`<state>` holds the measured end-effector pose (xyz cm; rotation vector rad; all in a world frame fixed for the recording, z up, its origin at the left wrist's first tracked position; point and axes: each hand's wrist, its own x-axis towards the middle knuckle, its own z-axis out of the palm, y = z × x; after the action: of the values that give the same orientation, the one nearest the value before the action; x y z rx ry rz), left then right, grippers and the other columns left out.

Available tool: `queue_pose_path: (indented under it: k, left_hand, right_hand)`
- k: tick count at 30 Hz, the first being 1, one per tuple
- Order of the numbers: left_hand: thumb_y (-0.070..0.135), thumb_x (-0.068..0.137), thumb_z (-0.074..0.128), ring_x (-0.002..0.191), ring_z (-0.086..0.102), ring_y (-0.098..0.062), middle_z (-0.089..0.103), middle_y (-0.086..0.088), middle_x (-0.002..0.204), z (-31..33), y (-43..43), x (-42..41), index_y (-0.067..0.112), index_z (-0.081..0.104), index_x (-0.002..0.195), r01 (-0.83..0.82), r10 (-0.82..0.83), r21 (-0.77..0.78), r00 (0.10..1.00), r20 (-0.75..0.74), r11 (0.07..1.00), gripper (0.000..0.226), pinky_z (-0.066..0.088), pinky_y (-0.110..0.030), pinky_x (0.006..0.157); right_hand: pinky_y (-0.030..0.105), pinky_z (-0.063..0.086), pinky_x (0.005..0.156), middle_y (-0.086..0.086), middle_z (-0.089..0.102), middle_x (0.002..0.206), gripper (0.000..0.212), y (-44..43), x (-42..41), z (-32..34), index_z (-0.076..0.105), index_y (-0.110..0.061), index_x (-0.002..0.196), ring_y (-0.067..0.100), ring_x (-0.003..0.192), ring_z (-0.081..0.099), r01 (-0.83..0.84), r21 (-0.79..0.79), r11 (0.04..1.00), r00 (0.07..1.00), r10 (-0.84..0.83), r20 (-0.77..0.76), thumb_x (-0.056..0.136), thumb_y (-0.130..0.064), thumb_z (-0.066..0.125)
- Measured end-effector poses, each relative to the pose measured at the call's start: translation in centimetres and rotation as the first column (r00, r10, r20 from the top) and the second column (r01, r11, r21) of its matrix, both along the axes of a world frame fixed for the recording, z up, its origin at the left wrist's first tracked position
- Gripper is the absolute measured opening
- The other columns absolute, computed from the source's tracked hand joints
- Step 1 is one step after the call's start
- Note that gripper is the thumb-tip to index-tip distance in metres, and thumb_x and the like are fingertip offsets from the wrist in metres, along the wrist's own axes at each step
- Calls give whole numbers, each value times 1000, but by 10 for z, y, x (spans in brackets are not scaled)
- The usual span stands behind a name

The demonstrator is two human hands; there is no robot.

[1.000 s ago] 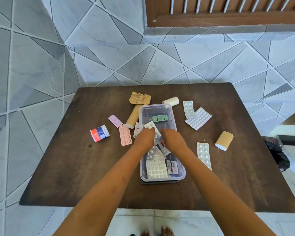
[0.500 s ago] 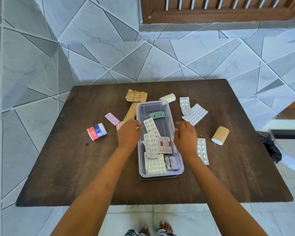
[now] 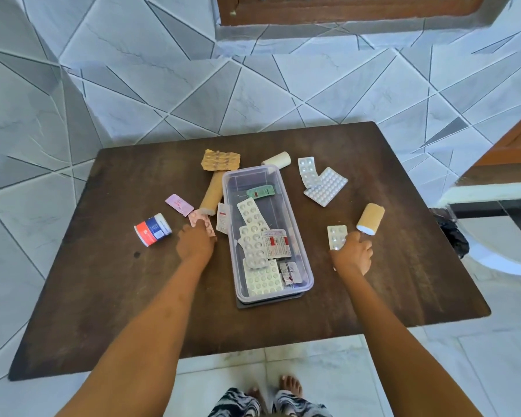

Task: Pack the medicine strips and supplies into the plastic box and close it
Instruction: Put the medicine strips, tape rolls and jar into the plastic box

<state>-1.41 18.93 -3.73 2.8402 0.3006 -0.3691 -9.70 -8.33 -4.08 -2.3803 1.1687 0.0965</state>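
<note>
A clear plastic box (image 3: 296, 215) stands open in the middle of the dark wooden table (image 3: 103, 296), on top of its dark lid (image 3: 268, 303). Several blister strips (image 3: 254, 236) lie inside it. My left hand (image 3: 194, 244) is left of the box, fingers closed over the near end of a pink strip (image 3: 198, 218). My right hand (image 3: 353, 254) is right of the box, pinching the near end of a white strip (image 3: 337, 236). A short tan bandage roll (image 3: 371, 218) lies just beyond my right fingers.
Left of the box lie a red, blue and white jar (image 3: 153, 229), a purple strip (image 3: 178, 204), a long tan roll (image 3: 212, 192) and a white-red strip (image 3: 222, 218). Behind it are a gold strip (image 3: 220, 160), a white roll (image 3: 277, 160) and two white strips (image 3: 325, 186).
Both hands have left the box and spread apart: the left onto the pink strip, the right onto the white strip. The strips they handled now lie in the box.
</note>
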Motion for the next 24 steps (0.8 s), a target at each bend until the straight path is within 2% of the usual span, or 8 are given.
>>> queue_pose_path:
  k: [5,9,11,13,15,17,20,24]
  left_hand:
    - [19,86,60,113,56,-34,58,-21,125,5,7,2,3,55,121,-138,126,-235,990,-63,962,38,48,-39,90]
    - [6,79,67,92,54,-25,60,-18,117,5,10,-8,8,54,98,-338,335,-492,937,-97,802,24,45,-34,76]
    - [6,79,66,97,58,-29,61,-18,114,9,9,-10,9,55,95,-334,370,-534,928,-42,777,20,49,-37,80]
    - [7,80,64,102,59,-33,63,-19,112,17,8,-11,4,58,101,-286,378,-554,924,57,782,22,50,-39,84]
    - [5,81,63,100,60,-33,65,-18,107,29,5,-13,1,58,101,-196,356,-573,917,180,796,21,47,-36,79]
    - [4,81,63,93,60,-28,64,-13,98,45,-2,-14,3,59,96,-108,331,-605,904,271,789,16,43,-31,72]
    - [1,78,68,79,53,-19,58,-6,87,66,-21,-4,12,55,85,39,235,-652,915,327,757,18,42,-25,66]
    - [2,76,69,78,52,-19,56,-2,81,73,-45,16,12,61,86,104,36,-574,973,227,812,17,41,-25,67]
  right_hand:
    - [47,46,97,22,45,130,62,-6,7,2,36,-5,130,38,118,50,44,91,995,998,-41,-39,79,-15,69]
    - [46,51,91,20,52,124,53,-10,9,4,47,-6,122,37,111,56,127,191,973,992,-125,-23,75,-16,70]
    - [39,52,80,17,59,113,31,-9,5,5,55,-5,104,34,102,59,119,243,963,988,-139,66,77,-16,65]
    - [32,44,68,13,62,95,9,-6,2,13,56,-9,88,29,86,58,78,290,954,971,-139,196,82,-14,60]
    - [31,39,66,8,57,80,3,-1,4,26,55,-10,83,27,79,54,24,290,957,930,-128,343,84,-11,57]
    - [31,40,66,7,58,75,6,6,11,45,56,-7,85,30,79,57,-46,290,956,869,-105,483,85,-11,60]
    - [35,48,71,21,67,101,28,22,31,73,54,-1,108,34,94,64,-207,290,934,807,-5,591,84,-10,65]
    - [40,53,83,20,63,116,50,54,59,90,39,-7,128,33,103,62,-497,254,829,758,272,593,84,-3,62]
